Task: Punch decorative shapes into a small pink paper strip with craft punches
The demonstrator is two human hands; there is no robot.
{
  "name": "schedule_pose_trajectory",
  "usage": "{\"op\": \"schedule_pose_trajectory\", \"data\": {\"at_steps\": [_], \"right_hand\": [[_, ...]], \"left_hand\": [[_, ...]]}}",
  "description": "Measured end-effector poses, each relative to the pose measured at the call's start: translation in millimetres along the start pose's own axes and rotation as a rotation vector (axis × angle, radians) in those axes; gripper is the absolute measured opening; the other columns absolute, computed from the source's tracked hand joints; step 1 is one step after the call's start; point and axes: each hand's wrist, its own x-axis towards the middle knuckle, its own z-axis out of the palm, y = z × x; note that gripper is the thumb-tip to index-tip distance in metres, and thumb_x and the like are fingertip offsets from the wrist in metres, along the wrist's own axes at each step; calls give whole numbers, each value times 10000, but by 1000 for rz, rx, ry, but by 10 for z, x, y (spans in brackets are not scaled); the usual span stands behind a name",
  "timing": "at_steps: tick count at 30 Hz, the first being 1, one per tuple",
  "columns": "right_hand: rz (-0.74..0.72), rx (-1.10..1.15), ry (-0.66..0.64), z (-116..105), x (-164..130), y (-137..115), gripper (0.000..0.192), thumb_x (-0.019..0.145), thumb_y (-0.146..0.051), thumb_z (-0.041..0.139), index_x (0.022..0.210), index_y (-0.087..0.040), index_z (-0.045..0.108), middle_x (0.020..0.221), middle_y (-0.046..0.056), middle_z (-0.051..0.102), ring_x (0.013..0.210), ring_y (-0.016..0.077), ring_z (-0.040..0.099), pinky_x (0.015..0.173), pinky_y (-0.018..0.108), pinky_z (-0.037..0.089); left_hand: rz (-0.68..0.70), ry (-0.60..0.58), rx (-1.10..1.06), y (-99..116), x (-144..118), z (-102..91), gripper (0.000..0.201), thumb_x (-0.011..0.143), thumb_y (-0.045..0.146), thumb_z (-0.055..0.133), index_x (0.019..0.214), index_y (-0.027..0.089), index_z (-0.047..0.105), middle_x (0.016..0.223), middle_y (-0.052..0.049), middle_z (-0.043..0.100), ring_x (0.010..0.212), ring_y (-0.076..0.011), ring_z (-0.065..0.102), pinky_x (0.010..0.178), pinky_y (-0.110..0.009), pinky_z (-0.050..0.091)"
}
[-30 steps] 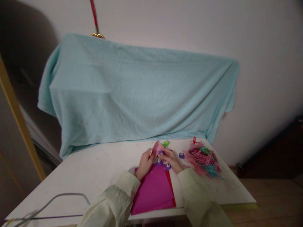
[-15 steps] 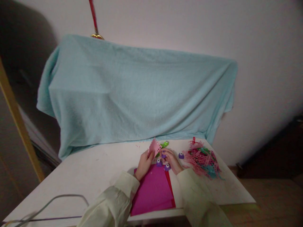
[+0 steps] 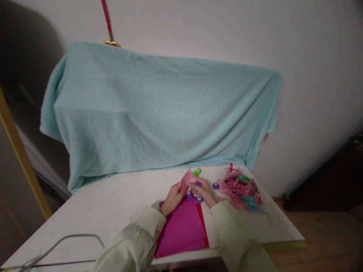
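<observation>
Your left hand (image 3: 172, 197) is pinching the pink paper scrap (image 3: 186, 180) just behind the magenta sheet (image 3: 184, 226), tilted up toward your right hand (image 3: 204, 192), whose fingers look closed on a purple punch (image 3: 197, 184), though it's blurry.

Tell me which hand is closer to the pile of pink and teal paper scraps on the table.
Right. The right hand lies just left of the paper scraps, with a small purple punch between them. The left hand is farther left, holding a pink paper piece.
</observation>
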Motion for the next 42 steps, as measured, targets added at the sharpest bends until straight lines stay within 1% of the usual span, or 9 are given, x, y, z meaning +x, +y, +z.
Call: {"op": "schedule_pose_trajectory", "data": {"at_steps": [4,9,16,20,25,30,36,42], "right_hand": [[6,4,35,-25,9,23,310,638,-435,711,723,-149,628,517,-41,469,430,68,335,416,210,248],[12,5,32,-22,1,-3,303,637,-427,710,727,-144,647,528,-35,493,435,70,350,423,212,244],[-7,-58,43,-26,10,-32,324,640,-441,697,741,-135,661,540,-34,517,441,66,361,420,203,247],[-13,-83,48,-39,16,-42,321,634,-431,701,735,-129,662,569,-14,545,462,73,392,429,199,272],[-44,-57,1,-44,11,-47,278,625,-364,716,786,-141,675,642,3,585,510,84,439,456,198,302],[-48,-43,24,-28,-2,-44,293,609,-352,728,815,-150,682,649,-4,578,526,85,455,462,198,303],[-35,3,35,-15,-8,-42,280,655,-366,706,831,-152,670,603,-26,532,478,64,399,438,193,259],[-40,15,50,-19,4,-31,262,654,-368,711,782,-148,651,571,-38,492,461,57,365,430,192,239]], "left_hand": [[12,-11,-19,13,-14,1,393,859,455,417,776,117,602,733,-31,612,678,-157,501,611,-228,390],[11,16,8,11,-9,-5,382,865,434,416,725,123,586,675,-12,591,638,-144,487,600,-226,379],[46,31,-12,73,7,-24,365,878,422,402,717,137,562,687,-1,582,656,-139,488,624,-225,375],[28,66,-35,58,13,-20,393,873,451,400,680,140,542,640,10,549,622,-131,462,602,-223,357],[-8,113,-64,-6,23,-30,380,863,447,420,687,135,549,640,12,549,619,-127,461,588,-219,345],[-53,122,-64,-10,20,-53,390,856,456,428,646,142,525,587,25,509,581,-121,437,562,-218,326],[-55,128,-80,37,8,-56,387,848,458,438,646,141,530,589,19,515,583,-125,436,571,-220,332],[-23,96,-86,39,6,-48,346,861,430,442,695,142,540,641,14,538,626,-130,459,598,-219,346]]}}
